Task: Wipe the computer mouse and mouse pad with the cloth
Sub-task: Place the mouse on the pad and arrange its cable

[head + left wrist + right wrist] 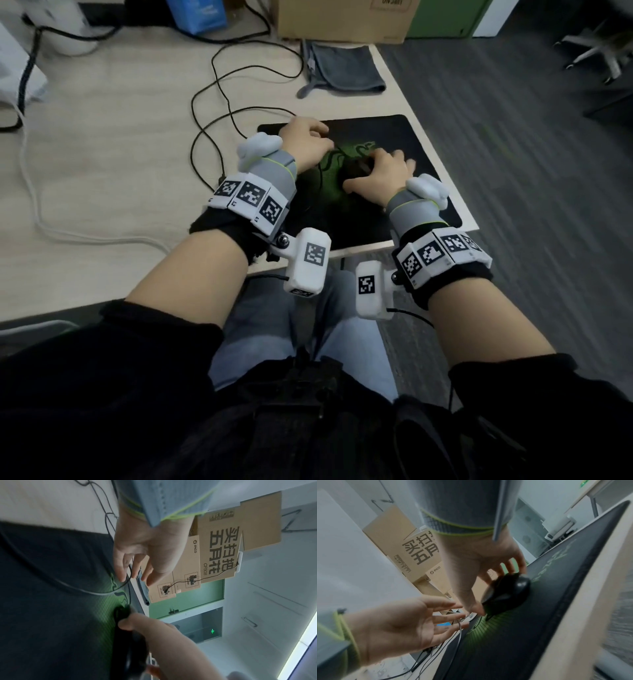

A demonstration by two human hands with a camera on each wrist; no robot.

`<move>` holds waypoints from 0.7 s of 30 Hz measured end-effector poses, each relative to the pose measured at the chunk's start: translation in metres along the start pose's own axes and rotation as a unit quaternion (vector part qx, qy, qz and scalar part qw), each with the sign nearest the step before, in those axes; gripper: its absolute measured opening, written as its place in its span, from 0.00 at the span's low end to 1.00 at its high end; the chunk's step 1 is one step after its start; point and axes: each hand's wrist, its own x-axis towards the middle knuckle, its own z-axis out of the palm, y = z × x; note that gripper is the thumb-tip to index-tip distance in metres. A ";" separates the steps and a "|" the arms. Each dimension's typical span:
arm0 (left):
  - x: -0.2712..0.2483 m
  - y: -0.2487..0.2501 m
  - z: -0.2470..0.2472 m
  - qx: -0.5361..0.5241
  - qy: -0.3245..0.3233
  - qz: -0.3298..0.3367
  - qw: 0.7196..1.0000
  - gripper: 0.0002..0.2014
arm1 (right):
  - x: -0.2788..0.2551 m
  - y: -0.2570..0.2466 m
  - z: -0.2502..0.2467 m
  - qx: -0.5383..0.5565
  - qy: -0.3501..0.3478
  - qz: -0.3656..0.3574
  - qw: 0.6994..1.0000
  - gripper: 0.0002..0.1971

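Our right hand (378, 171) curls over the glossy black computer mouse (506, 593), thumb and fingers gripping its sides, on the black fabric mouse pad with the green emblem (416, 137). Our left hand (308, 142) hovers beside it with loose, spread fingers, holding nothing. The folded grey cloth (342, 66) lies untouched at the desk's far edge, so we judge that wiping has not begun.
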 end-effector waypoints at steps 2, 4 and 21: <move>0.006 -0.007 -0.011 0.012 0.060 0.002 0.998 0.17 | 0.003 -0.004 0.001 -0.033 -0.009 0.015 0.999 0.37; 0.012 -0.014 -0.026 0.039 0.119 0.002 0.992 0.18 | 0.009 -0.012 0.002 -0.036 -0.012 0.014 0.999 0.38; 0.054 -0.078 -0.098 0.213 0.169 -0.110 0.956 0.12 | 0.029 -0.103 0.017 0.081 -0.070 -0.212 0.971 0.31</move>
